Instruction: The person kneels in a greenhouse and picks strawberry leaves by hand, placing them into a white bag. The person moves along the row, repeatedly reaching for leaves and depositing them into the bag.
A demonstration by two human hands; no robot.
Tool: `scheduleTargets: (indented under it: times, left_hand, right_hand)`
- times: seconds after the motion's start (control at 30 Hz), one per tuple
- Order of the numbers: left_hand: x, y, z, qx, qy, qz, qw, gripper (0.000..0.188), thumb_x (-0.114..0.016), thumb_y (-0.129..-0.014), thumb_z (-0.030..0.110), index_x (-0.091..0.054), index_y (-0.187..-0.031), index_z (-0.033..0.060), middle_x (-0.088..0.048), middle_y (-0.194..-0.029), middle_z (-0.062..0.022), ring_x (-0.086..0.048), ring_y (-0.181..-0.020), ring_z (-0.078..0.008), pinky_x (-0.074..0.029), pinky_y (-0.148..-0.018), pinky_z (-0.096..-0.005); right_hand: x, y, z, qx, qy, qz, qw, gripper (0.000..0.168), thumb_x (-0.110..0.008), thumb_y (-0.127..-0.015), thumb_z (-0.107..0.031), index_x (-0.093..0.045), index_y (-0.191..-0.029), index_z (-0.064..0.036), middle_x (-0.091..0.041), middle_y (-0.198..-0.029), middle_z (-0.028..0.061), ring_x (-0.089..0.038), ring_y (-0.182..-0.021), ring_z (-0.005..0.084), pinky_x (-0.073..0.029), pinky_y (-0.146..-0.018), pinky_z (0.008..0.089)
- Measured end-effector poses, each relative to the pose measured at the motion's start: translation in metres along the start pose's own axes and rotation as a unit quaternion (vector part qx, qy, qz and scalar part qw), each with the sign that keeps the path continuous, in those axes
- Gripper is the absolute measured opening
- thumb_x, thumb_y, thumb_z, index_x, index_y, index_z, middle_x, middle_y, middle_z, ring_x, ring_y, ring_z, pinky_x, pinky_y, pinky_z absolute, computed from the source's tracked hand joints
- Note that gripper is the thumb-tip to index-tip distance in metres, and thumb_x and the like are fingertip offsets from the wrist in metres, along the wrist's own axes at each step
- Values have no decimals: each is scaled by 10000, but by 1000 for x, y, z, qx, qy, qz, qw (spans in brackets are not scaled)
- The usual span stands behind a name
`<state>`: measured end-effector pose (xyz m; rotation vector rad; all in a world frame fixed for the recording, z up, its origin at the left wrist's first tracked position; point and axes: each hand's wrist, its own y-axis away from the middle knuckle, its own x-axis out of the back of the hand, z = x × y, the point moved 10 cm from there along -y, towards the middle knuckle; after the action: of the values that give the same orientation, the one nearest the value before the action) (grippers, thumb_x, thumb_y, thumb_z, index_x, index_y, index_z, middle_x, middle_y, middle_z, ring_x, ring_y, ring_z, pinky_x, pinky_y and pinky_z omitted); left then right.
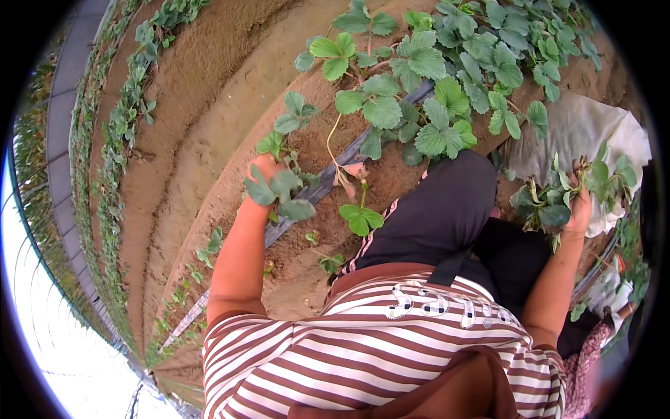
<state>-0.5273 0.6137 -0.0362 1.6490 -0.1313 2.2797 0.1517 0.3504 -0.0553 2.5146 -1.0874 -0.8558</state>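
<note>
My left hand (268,170) reaches in among the leaves of a strawberry plant (293,194) beside the dark drip strip; leaves cover most of the fingers, so its grip is hidden. On the right, my right hand (579,207) is closed on a bunch of picked strawberry leaves (547,207), some of them brown and withered, above my lap. Between the hands a reddish dried leaf (346,178) hangs on a thin stem over the soil. Larger strawberry plants (419,105) with broad green leaves grow beyond my knee.
A dark drip strip (340,167) runs diagonally along the soil bed. A whitish plastic sheet (570,139) lies at the right, behind the leaf bunch. Further plant rows (118,136) and a furrow (209,115) curve along the left. Another person's patterned clothing (589,348) shows at lower right.
</note>
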Motion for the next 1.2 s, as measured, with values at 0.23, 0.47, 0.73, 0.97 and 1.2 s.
scheduleTargets:
  times: [0.23, 0.47, 0.73, 0.97, 1.2]
  left_hand:
    - [-21, 22, -20, 16, -42, -50, 998, 196, -623, -838, 250, -672, -926, 81, -680, -857, -164, -636, -780, -405, -508, -711, -443]
    - [14, 54, -114, 301, 389, 17, 871, 186, -543, -982, 165, -564, -1094, 18, -656, -874, -84, -659, -777, -211, -541, -680, -331]
    - [103, -44, -30, 98, 210, 18, 973, 330, -773, -830, 183, -654, -1067, -12, -655, -861, -45, -584, -783, -104, -473, -702, -258]
    - [6, -85, 50, 6, -72, -301, 951, 322, -806, -745, 217, -722, -1010, 55, -685, -818, -169, -654, -789, -302, -496, -753, -389]
    - [-6, -94, 34, 23, -123, -247, 961, 277, -783, -755, 273, -718, -925, 65, -678, -861, -188, -633, -859, -393, -492, -764, -465]
  right_hand:
    - [-20, 10, -3, 7, -4, 0, 1000, 412, -558, -974, -143, -499, -1355, 4, -612, -1030, 71, -576, -900, 175, -510, -798, 320]
    - [-15, 3, -9, 22, -18, -30, 999, 417, -550, -966, -120, -490, -1354, 22, -610, -1065, 73, -568, -910, 176, -506, -820, 335]
    - [-23, 2, -8, 9, -30, -95, 995, 421, -555, -960, -119, -495, -1347, 37, -590, -999, 56, -550, -904, 172, -495, -835, 327]
    - [-19, 11, -17, 43, -14, -43, 998, 436, -552, -960, -127, -481, -1362, 28, -558, -953, 47, -552, -873, 174, -496, -815, 329]
    - [-21, 8, -16, 31, -8, -71, 997, 440, -524, -982, -148, -461, -1389, 8, -586, -1095, 100, -580, -973, 210, -505, -881, 356]
